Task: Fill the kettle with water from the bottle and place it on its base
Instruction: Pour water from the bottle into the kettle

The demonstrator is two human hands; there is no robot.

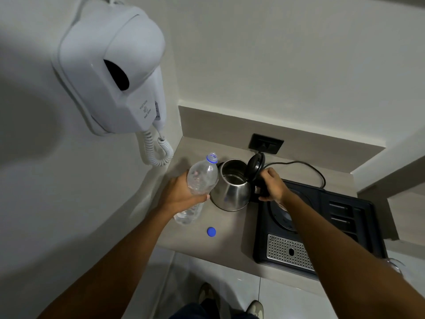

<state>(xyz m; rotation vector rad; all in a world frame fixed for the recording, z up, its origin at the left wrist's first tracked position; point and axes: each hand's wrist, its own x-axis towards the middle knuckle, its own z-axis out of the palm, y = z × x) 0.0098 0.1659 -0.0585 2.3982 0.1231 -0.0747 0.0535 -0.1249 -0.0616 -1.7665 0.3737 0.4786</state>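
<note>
Hands (184, 192) — bottle (200, 180), kettle (232, 187)

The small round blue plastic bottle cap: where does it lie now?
In the head view, the blue bottle cap lies alone on the beige counter, left of the black tray.

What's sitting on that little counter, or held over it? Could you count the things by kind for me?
Kettles: 1, the steel kettle, lid open, right hand on its handle
Bottles: 1, the plastic bottle, uncapped, in the left hand
Bottle caps: 1, the blue cap, loose on the counter
Trays: 1, the black tray
Total: 4
</note>
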